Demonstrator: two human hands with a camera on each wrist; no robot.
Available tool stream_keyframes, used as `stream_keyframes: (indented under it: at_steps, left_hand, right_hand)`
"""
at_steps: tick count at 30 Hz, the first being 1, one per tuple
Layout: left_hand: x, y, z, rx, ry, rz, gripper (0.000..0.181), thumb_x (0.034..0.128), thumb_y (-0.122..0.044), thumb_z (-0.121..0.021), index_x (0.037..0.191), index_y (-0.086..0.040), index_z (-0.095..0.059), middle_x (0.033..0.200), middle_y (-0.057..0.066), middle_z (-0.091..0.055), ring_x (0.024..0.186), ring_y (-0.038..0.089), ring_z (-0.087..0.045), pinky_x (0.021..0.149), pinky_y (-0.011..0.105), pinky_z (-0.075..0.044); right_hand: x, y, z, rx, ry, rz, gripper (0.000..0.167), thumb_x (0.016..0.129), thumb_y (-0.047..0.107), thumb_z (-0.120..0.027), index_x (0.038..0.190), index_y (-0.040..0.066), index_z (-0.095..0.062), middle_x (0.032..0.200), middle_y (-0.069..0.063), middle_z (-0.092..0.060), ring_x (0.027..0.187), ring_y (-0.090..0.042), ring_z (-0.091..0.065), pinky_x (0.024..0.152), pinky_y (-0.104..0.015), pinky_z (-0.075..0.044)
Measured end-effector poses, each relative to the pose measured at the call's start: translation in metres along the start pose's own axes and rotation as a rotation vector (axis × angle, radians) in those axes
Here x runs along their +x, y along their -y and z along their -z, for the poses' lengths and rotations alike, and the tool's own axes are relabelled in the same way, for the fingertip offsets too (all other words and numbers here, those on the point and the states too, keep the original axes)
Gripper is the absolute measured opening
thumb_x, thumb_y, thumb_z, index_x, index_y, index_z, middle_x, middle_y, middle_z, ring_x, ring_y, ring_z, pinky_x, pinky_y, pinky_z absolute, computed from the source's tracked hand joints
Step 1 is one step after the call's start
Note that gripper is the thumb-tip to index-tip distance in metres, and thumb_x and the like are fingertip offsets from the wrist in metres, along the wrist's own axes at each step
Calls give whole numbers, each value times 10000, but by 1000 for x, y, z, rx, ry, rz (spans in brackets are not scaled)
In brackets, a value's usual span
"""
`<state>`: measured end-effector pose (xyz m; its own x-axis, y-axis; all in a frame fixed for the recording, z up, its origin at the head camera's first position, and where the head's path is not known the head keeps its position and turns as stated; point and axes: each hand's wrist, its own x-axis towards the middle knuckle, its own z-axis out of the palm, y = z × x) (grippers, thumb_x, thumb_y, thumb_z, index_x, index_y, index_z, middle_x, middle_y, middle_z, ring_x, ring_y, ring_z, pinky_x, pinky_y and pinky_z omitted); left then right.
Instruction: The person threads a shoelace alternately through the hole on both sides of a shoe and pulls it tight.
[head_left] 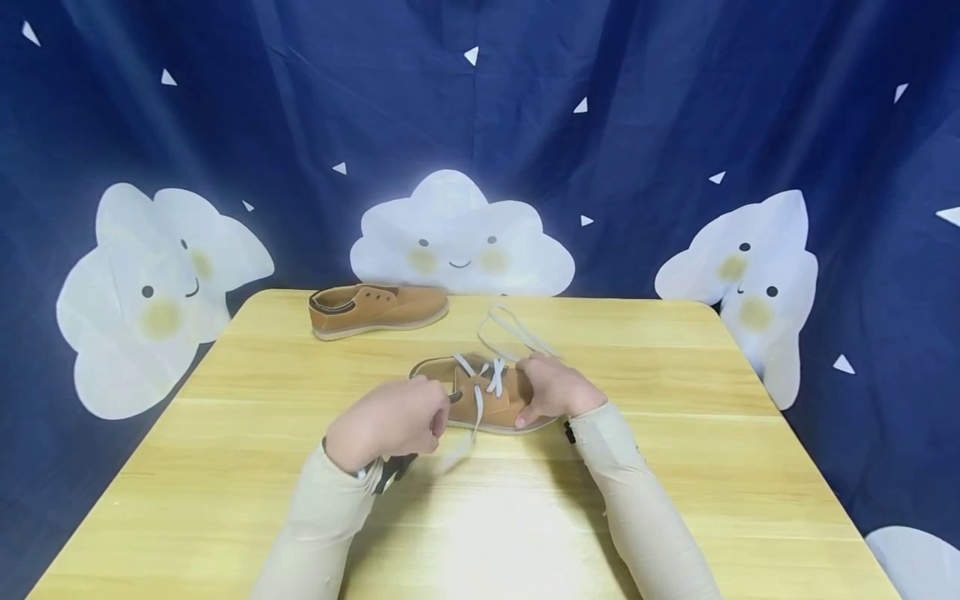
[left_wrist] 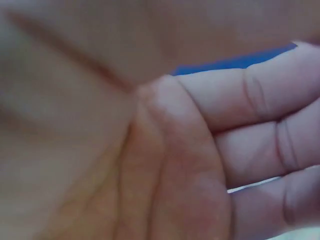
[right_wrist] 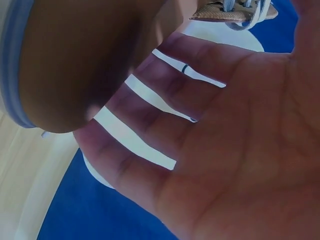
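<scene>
A brown lace-up shoe (head_left: 491,408) lies on its sole on the table, toe to the right, with a pale lace (head_left: 497,377) crossed over its front. My right hand (head_left: 558,387) grips the toe, thumb on the near side and fingers on the far side; the right wrist view shows those fingers (right_wrist: 165,90) against the toe. By the heel opening is my left hand (head_left: 397,421), its fingers bent. Its fingertips are hidden, so whether they pinch anything is unclear. One lace end (head_left: 468,442) hangs blurred on the near side, beside this hand.
A second brown shoe (head_left: 382,310), with no lace in its eyelets, stands at the table's back left. A loose loop of lace (head_left: 510,325) lies behind the gripped shoe. The wooden table (head_left: 675,467) ends at a dark blue curtain (head_left: 645,150) with cloud prints.
</scene>
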<state>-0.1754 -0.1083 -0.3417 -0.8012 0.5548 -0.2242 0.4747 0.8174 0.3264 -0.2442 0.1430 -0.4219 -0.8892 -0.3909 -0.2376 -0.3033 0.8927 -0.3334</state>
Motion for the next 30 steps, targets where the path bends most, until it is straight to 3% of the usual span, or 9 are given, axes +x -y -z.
stream_keyframes:
  at_steps: [3,6,9,12,15,18,22,26,30]
  left_hand:
    - [14,7,-4,-25,-10,25,209,851,-171,-813,722,-158,-649,730,-59,-587,678,125,-543,615,310,-479]
    - [29,9,-12,-37,-76,34,385,887,-291,-811,627,-174,-553,608,-75,-469,553,94,-429,513,266,-360]
    - [44,7,-23,-12,-153,22,415,906,-338,-792,601,-195,-551,586,-103,-467,540,78,-407,501,254,-339]
    - [58,5,-35,26,-209,23,435,928,-393,-764,591,-186,-583,558,-111,-482,520,75,-431,499,254,-367]
    - [66,2,-44,36,-247,55,526,941,-444,-740,534,-180,-539,482,-102,-417,464,78,-404,460,252,-346]
    - [71,0,-50,38,-275,109,546,931,-463,-746,522,-214,-484,473,-112,-391,464,70,-409,446,245,-333]
    - [72,1,-52,28,-270,142,570,936,-329,-760,503,-208,-410,469,-105,-352,439,60,-357,416,208,-280]
    - [71,2,-50,14,-259,126,580,914,-182,-742,498,-209,-339,458,-106,-292,416,53,-266,394,180,-204]
    - [69,3,-45,5,-251,122,583,907,-185,-753,500,-215,-336,474,-103,-303,442,67,-277,417,193,-207]
  right_hand:
    - [1,-1,4,30,25,36,816,751,288,-937,1417,6,-560,1360,-157,-606,1279,-350,-573,1083,-501,-498]
    - [1,-3,10,107,12,115,599,833,242,-875,1334,30,-625,1269,-125,-657,1165,-291,-609,993,-461,-521]
    - [1,-3,15,177,-106,193,360,920,153,-779,1242,27,-682,1140,-123,-712,1026,-258,-646,905,-438,-544]
    - [1,2,19,178,-271,243,236,972,111,-697,1191,29,-721,1045,-114,-752,938,-243,-695,855,-429,-577]
    - [6,11,21,143,-332,280,178,1004,113,-649,1137,66,-758,1014,-67,-780,904,-213,-723,842,-415,-593]
    - [13,22,24,64,-292,356,157,1005,96,-633,1052,94,-782,1006,-25,-792,926,-183,-733,891,-404,-594]
    - [24,33,28,-57,-188,422,193,985,38,-621,939,118,-791,912,5,-775,842,-139,-686,909,-363,-579]
    - [32,42,32,-155,-75,399,257,1001,46,-600,867,161,-788,777,45,-707,712,-105,-571,918,-356,-546]
    - [36,50,35,-227,15,328,317,1042,98,-559,803,189,-746,701,69,-638,666,-102,-545,1008,-398,-490]
